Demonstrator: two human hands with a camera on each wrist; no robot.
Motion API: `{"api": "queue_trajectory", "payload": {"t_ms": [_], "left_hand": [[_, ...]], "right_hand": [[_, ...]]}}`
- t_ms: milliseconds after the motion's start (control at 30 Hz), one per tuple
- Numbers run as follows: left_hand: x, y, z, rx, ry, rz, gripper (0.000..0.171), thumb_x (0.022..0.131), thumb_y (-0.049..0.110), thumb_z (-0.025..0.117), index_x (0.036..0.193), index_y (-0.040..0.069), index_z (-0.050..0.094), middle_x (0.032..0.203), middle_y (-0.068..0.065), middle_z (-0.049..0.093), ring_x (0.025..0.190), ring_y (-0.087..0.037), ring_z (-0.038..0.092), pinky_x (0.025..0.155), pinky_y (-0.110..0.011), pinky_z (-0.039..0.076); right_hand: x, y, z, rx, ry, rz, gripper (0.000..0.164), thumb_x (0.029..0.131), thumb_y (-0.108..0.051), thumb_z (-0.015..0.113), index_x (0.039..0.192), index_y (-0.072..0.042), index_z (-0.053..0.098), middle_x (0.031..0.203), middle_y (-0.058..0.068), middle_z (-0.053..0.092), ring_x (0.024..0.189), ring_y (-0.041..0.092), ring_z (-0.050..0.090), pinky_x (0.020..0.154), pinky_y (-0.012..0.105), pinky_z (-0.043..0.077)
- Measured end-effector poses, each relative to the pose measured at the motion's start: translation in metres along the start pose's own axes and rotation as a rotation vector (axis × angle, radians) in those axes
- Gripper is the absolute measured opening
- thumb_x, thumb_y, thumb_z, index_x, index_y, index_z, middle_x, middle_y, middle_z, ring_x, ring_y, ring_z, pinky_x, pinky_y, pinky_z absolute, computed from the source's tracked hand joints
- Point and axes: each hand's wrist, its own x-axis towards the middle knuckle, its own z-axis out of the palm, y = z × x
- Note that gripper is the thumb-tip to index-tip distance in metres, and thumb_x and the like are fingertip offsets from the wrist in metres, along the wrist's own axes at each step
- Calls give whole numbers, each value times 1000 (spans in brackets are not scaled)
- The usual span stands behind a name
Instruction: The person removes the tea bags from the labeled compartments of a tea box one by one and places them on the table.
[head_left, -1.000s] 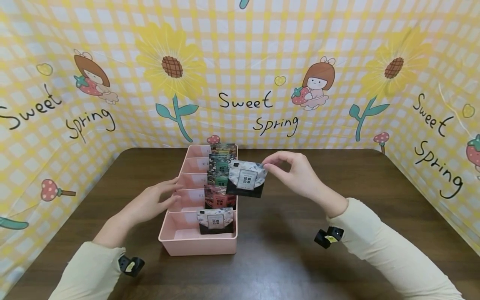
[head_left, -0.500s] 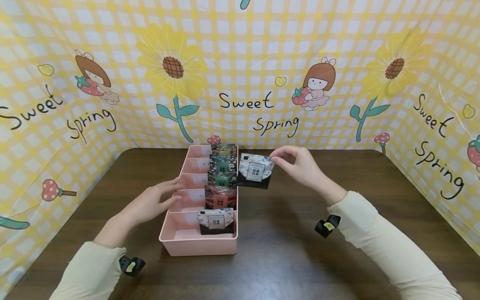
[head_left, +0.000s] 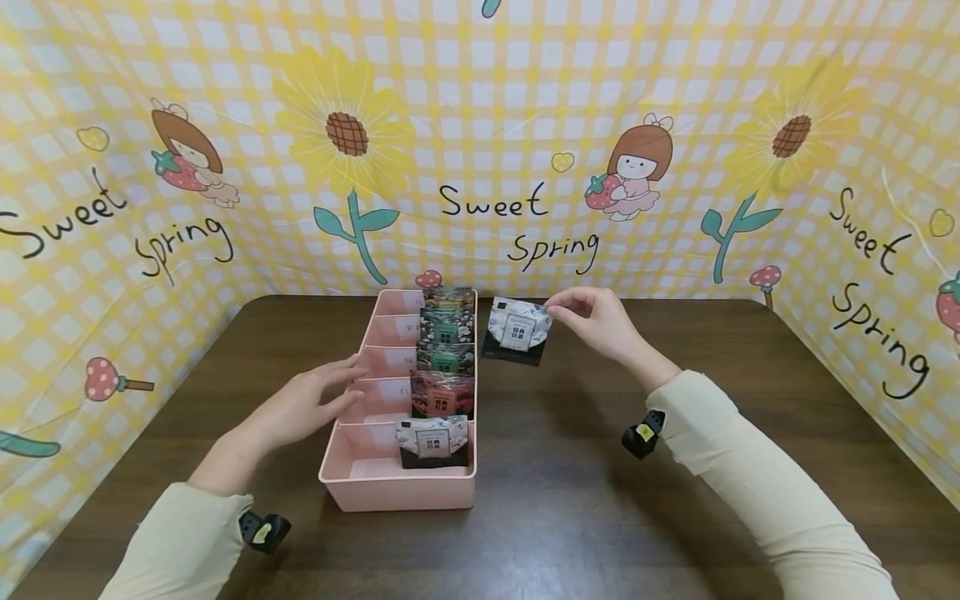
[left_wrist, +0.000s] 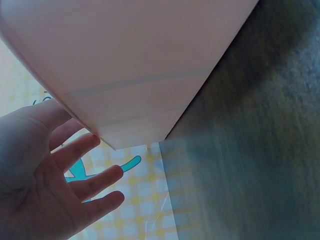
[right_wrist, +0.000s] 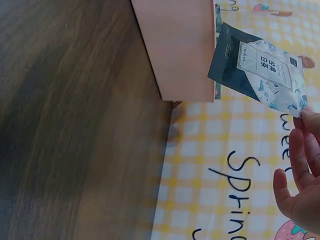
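My right hand (head_left: pixel 600 321) pinches the upper corner of a white-and-black tea bag packet (head_left: pixel 517 331) between thumb and fingertips. The packet hangs in the air just right of the pink divided box (head_left: pixel 397 493), its printed face toward the head camera. In the right wrist view, the packet (right_wrist: pixel 260 70) overlaps the box's side wall (right_wrist: pixel 182 50). My left hand (head_left: pixel 296 404) rests on the box's left rim with its fingers relaxed; in the left wrist view, the fingers (left_wrist: pixel 97 182) spread loosely beside the wall.
Each compartment of the box holds packets: a white-and-black one (head_left: pixel 432 443) in front, a red one (head_left: pixel 442 398) behind it, then green ones (head_left: pixel 445 358) and a dark one at the back. A checked cloth (head_left: pixel 480 108) hangs behind the brown table (head_left: pixel 600 517).
My right hand has carried the packet rightward and back, from over the box's right rim to beside it. The left hand and box stay where they were.
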Motion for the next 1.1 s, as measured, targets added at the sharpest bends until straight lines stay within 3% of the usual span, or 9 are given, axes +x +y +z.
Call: {"api": "queue_trajectory", "payload": {"t_ms": [133,333,600,900,1100], "left_hand": [[0,0,-1,0,2,0,38,94,24,56,127,4,57,142,-25,41,130,-44,40,104,-58,35],[0,0,-1,0,1,0,38,94,24,56,126,3,57,142,-26,41,130,-44,40,103,-58,35],[-1,0,0,-4,1,-4,38,94,24,55,126,3,57,142,-25,42,130,-44,40,104,-58,35],[0,0,-1,-6,-8,-8,39,95,24,54,127,3,56,143,-25,41,130,-44,39,104,-58,35],[-1,0,-1,-16,-17,-12,39,95,21,55,129,3,55,143,-26,39,130,-44,39,104,-59,35]], "right_hand": [[5,5,1,-14,5,11,17,89,-18,63,96,-4,71,96,13,72,74,9,59,64,20,47],[11,15,5,-32,4,18,18,90,-18,62,97,-3,71,95,15,72,76,19,61,62,19,46],[20,25,12,-34,-11,62,18,90,-17,62,97,-3,71,96,15,72,73,10,59,64,20,48],[29,39,17,-47,-38,68,17,90,-14,62,96,0,69,93,17,70,69,13,54,62,21,46],[36,46,22,-41,-91,72,17,91,-12,60,97,1,68,96,18,68,76,17,56,67,24,46]]}}
